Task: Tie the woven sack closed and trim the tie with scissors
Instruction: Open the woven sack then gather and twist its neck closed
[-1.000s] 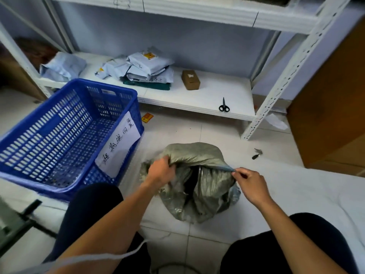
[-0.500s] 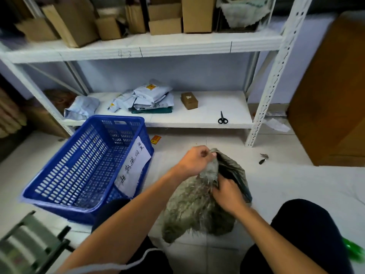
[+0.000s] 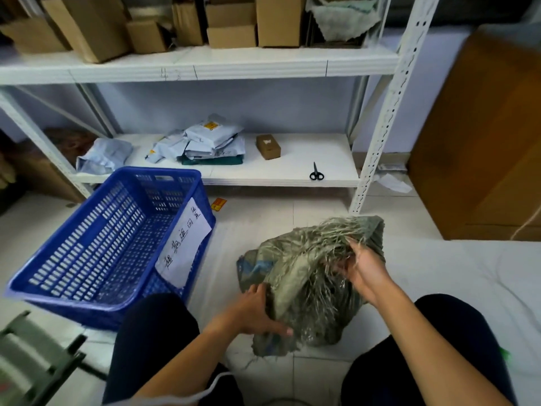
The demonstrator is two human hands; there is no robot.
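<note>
My knees [image 3: 152,341]: in dark trousers at the bottom of the view, one on each side of the floor tiles where I work.
White cable [image 3: 205,391]: curves across my left forearm, nearest the camera.
Left hand [image 3: 257,312]: low on the near left side of the woven sack [image 3: 304,288], thumb on top and fingers closed round a fold of the cloth.
Right hand [image 3: 363,268]: higher, on the right side of the sack, fingers curled into the frayed strands [image 3: 322,238] at its gathered mouth and clutching them.
Woven sack: grey-green, lumpy, on the floor between my knees. I see no tie round its neck.
Blue basket [image 3: 58,276]: plastic, tilted, just left of the sack and apart from it. A sheet of paper [image 3: 184,241] with handwriting hangs on its near right wall.
Yellow sticker [image 3: 218,205]: flat on the floor beyond the basket.
Scissors [image 3: 316,172]: black-handled, lying near the front edge of the low shelf [image 3: 292,180], well apart from both hands.
Mail pouches [image 3: 210,139]: a loose grey stack farther back on that shelf, with a small brown box [image 3: 268,146] just to their right.
Cardboard boxes [image 3: 231,24]: lined along the upper shelf, farthest away.
</note>
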